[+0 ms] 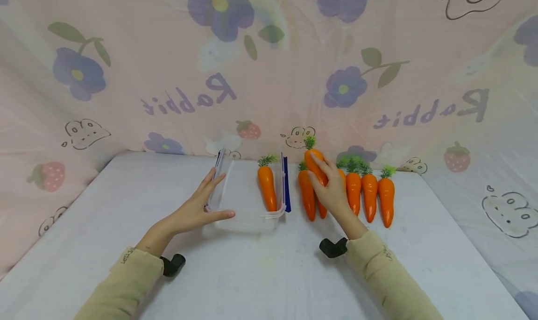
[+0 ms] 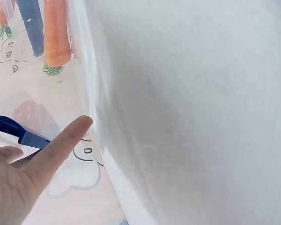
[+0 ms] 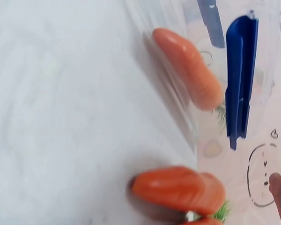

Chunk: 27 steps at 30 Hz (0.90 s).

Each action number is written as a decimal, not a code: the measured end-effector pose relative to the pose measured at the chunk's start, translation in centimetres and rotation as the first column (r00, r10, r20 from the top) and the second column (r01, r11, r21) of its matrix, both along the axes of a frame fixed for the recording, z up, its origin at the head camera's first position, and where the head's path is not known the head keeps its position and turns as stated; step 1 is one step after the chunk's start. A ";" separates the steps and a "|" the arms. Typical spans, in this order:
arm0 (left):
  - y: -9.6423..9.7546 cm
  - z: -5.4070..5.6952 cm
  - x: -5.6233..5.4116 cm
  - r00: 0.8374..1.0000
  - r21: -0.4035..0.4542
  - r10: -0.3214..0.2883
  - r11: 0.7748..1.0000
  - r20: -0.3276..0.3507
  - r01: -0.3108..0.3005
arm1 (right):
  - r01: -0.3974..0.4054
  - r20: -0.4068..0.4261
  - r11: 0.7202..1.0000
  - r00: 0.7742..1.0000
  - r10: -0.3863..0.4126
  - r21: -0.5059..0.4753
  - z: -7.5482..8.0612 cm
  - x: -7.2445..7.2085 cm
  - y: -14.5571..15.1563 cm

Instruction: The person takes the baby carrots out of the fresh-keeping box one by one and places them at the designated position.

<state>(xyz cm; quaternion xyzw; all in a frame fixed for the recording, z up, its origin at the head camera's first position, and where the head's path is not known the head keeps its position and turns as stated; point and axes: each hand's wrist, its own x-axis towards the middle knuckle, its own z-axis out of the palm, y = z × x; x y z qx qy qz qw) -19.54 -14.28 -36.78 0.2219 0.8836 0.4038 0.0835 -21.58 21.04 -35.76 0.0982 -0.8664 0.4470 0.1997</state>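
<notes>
A clear plastic container (image 1: 239, 189) with blue side latches stands mid-table, one toy carrot (image 1: 267, 189) lying at its right side. My left hand (image 1: 195, 208) rests on its left end, fingers spread fairly straight over the left wall and thumb along the front rim. To the right of the container, my right hand (image 1: 332, 184) pinches another carrot (image 1: 314, 162) by its thick upper part, thumb on one side and fingers on the other. That carrot overlaps its neighbours in the head view, and my hand hides part of it. At the right wrist view's edge, only a fingertip shows.
Several toy carrots (image 1: 370, 196) with green tops lie in a row right of the container, one of them, a carrot (image 1: 307, 194), just left of my right hand. A blue latch (image 3: 241, 79) sticks out from the container's right side. A printed cloth (image 1: 269, 77) hangs behind the white table (image 1: 260, 273).
</notes>
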 end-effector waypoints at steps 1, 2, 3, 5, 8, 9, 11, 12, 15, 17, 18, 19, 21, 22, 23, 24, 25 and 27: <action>0.0 0.0 0.0 1.000 0.001 0.000 1.000 0.000 0.000 | 0.008 -0.002 1.000 1.000 -0.008 -0.001 -0.1 0.0 0.2; 0.0 0.0 0.0 1.000 0.003 0.001 1.000 0.000 -0.001 | 0.017 0.000 1.000 1.000 -0.017 0.001 -0.1 0.0 0.4; 0.0 0.0 0.0 1.000 0.004 0.001 1.000 -0.001 -0.001 | 0.024 0.001 1.000 1.000 -0.024 0.002 -0.2 0.0 0.6; 0.0 -0.1 0.0 1.000 0.006 0.003 1.000 -0.002 -0.003 | 0.039 0.003 0.999 0.999 -0.039 0.006 -0.5 -0.1 1.1; 0.0 -0.1 0.0 1.000 0.008 0.003 1.000 -0.003 -0.003 | 0.058 0.009 0.998 0.998 -0.058 0.012 -1.1 -0.2 1.7; 0.0 -0.1 0.0 1.000 0.008 0.003 1.000 -0.003 -0.003 | 0.062 0.008 0.998 0.998 -0.062 0.010 -1.2 -0.2 1.9; 0.0 0.0 0.1 1.000 0.011 0.001 1.000 -0.004 -0.001 | 0.071 0.002 0.997 0.997 -0.071 0.008 -1.5 -0.2 2.3; 0.0 0.0 0.1 1.000 0.011 0.000 1.000 -0.004 0.000 | 0.074 -0.002 0.997 0.997 -0.074 0.000 -1.6 -0.2 2.5; 0.0 0.0 0.1 1.000 0.012 -0.001 1.000 -0.005 0.001 | 0.091 -0.016 0.996 0.996 -0.091 -0.016 -1.8 -0.1 3.0; 0.0 0.0 0.1 1.000 0.013 -0.002 1.000 -0.002 0.002 | 0.109 -0.018 0.994 0.994 -0.110 -0.016 -1.9 0.0 3.4; 0.0 0.0 0.1 1.000 0.013 -0.002 1.000 -0.001 0.002 | 0.121 -0.011 0.993 0.993 -0.121 -0.011 -2.0 0.0 3.5; 0.0 0.0 0.0 1.000 0.013 -0.002 1.000 0.000 0.002 | 0.131 -0.005 0.991 0.991 -0.131 -0.006 -2.0 0.1 3.7; 0.0 0.0 0.0 1.000 0.013 -0.003 1.000 0.001 0.003 | 0.138 0.010 0.990 0.990 -0.138 -0.001 -2.0 0.3 4.1; 0.0 0.0 0.0 1.000 0.012 -0.004 1.000 0.001 0.004 | 0.141 0.014 0.990 0.990 -0.141 0.003 -2.0 0.3 4.3; 0.0 0.0 0.0 1.000 0.012 -0.004 1.000 0.002 0.004 | 0.145 0.020 0.989 0.989 -0.145 0.006 -2.1 0.4 4.5; 0.0 0.0 0.0 1.000 0.011 -0.004 1.000 0.001 0.004 | 0.147 0.021 0.989 0.989 -0.147 0.010 -2.1 0.4 4.7; 0.0 0.0 0.0 1.000 0.011 -0.004 1.000 0.001 0.004 | 0.147 0.019 0.989 0.989 -0.147 0.008 -2.2 0.4 5.0; 0.0 0.0 0.0 1.000 0.009 -0.003 1.000 0.000 0.003 | 0.153 0.013 0.988 0.988 -0.153 0.003 -2.4 0.3 5.4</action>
